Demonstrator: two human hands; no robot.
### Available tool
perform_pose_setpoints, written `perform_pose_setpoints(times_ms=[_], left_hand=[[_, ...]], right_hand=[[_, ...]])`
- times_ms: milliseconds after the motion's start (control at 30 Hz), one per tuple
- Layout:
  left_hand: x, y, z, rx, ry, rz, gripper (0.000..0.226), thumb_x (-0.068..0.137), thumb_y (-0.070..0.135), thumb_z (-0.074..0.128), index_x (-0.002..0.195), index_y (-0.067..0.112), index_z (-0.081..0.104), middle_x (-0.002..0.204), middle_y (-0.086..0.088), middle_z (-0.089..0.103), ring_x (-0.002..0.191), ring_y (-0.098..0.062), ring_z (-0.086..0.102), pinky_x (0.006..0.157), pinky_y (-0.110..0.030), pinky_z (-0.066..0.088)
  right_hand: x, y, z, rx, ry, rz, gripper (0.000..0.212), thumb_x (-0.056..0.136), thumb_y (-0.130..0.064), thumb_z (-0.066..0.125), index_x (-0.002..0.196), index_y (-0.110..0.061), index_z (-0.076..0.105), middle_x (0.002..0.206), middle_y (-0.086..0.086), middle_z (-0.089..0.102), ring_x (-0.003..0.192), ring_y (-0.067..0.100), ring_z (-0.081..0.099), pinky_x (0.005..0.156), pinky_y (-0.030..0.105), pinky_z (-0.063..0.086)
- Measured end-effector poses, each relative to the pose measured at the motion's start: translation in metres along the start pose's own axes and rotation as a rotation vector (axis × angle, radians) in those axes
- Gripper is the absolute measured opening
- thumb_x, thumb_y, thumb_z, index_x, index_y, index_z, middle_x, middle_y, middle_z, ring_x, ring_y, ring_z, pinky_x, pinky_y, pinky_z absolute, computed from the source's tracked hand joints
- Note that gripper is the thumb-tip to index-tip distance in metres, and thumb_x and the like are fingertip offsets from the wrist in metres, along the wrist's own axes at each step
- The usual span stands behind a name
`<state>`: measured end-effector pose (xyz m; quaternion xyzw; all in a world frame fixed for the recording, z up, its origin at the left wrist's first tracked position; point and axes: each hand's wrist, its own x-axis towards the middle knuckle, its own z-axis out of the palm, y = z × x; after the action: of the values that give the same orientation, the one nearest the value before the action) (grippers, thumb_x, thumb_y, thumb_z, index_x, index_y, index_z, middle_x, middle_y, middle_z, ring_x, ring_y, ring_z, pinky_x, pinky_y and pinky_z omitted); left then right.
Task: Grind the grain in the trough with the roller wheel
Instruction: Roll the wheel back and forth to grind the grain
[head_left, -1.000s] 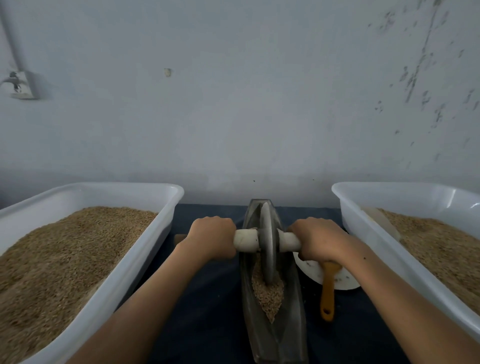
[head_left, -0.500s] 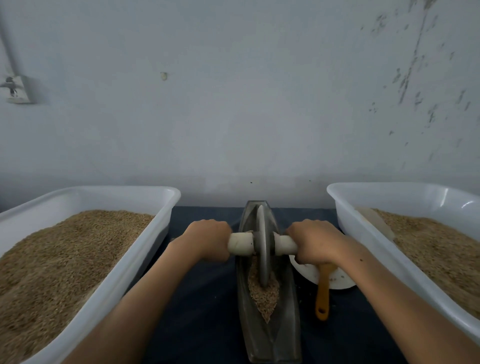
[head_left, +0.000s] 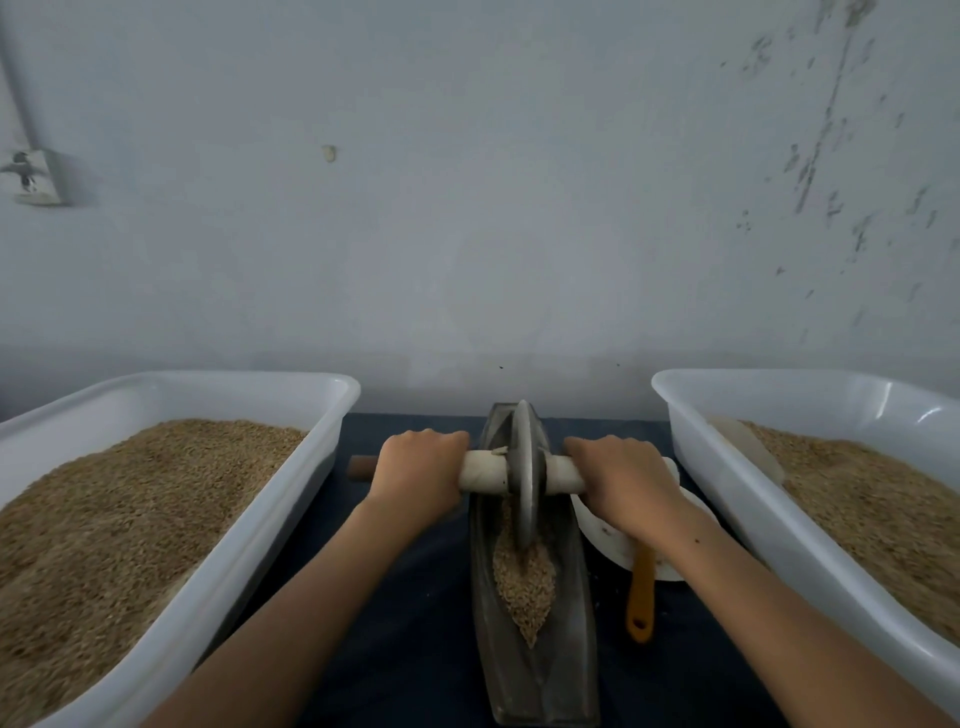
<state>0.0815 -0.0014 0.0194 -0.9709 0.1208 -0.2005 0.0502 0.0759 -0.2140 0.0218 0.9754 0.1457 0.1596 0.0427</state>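
A dark boat-shaped metal trough (head_left: 571, 649) lies lengthwise in the middle of the dark cloth. A pile of tan grain (head_left: 524, 577) fills its middle. The grey metal roller wheel (head_left: 523, 478) stands upright in the trough's far half, its lower edge in the grain. A pale wooden axle (head_left: 483, 470) runs through the wheel. My left hand (head_left: 418, 467) grips the axle left of the wheel, and my right hand (head_left: 621, 475) grips it on the right.
A white tub (head_left: 270, 525) heaped with grain stands at the left, and a second white tub (head_left: 727, 493) with grain stands at the right. A white dish (head_left: 608, 540) with an orange-handled tool (head_left: 641, 597) lies beside the trough's right side. A grey wall rises behind.
The wheel has rolled slightly toward the trough's far end with both hands on the axle. The camera view has shifted a little.
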Motion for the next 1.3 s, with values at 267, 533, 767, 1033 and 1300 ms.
perform_pose_setpoints(times_ms=[267,533,767,1033,1300], left_hand=[[0.001,-0.007,-0.015,-0.121,-0.474,0.051,0.037,0.077,0.03,0.068,0.11,0.018,0.058,0.099,-0.002,0.065,0.088,-0.019,0.061,0.074,-0.03,0.047],[0.001,-0.003,-0.003,-0.059,-0.053,0.038,0.024,0.082,0.033,0.059,0.104,0.028,0.053,0.096,0.003,0.063,0.087,-0.019,0.06,0.065,-0.03,0.036],[0.002,-0.006,-0.004,-0.039,-0.152,0.061,0.028,0.08,0.033,0.061,0.107,0.025,0.056,0.097,0.003,0.064,0.085,-0.017,0.058,0.067,-0.029,0.038],[0.0,-0.006,-0.015,-0.131,-0.449,0.028,0.037,0.077,0.03,0.069,0.11,0.019,0.059,0.096,0.0,0.063,0.085,-0.018,0.058,0.071,-0.03,0.044],[0.001,0.003,-0.002,-0.003,0.002,-0.011,0.02,0.085,0.028,0.058,0.103,0.022,0.052,0.097,0.0,0.063,0.087,-0.02,0.059,0.066,-0.029,0.035]], right_hand=[[-0.001,0.001,-0.024,0.01,-0.399,-0.085,0.027,0.08,-0.018,0.064,0.106,-0.019,0.059,0.079,-0.003,0.055,0.07,0.015,0.055,0.05,0.023,0.033],[0.005,0.001,-0.001,-0.021,-0.016,-0.025,0.015,0.086,-0.017,0.055,0.092,-0.025,0.044,0.091,0.0,0.061,0.076,0.02,0.054,0.062,0.03,0.031],[0.004,0.001,-0.005,-0.03,-0.082,-0.034,0.018,0.084,-0.012,0.058,0.096,-0.022,0.048,0.094,0.001,0.062,0.081,0.021,0.057,0.064,0.03,0.035],[0.002,0.0,-0.019,-0.013,-0.346,-0.076,0.028,0.08,-0.014,0.061,0.108,-0.018,0.061,0.091,0.003,0.064,0.08,0.019,0.062,0.055,0.025,0.037],[0.002,0.001,0.012,0.036,0.085,0.009,0.015,0.088,-0.017,0.054,0.091,-0.027,0.042,0.078,-0.006,0.053,0.066,0.016,0.045,0.061,0.03,0.033]])
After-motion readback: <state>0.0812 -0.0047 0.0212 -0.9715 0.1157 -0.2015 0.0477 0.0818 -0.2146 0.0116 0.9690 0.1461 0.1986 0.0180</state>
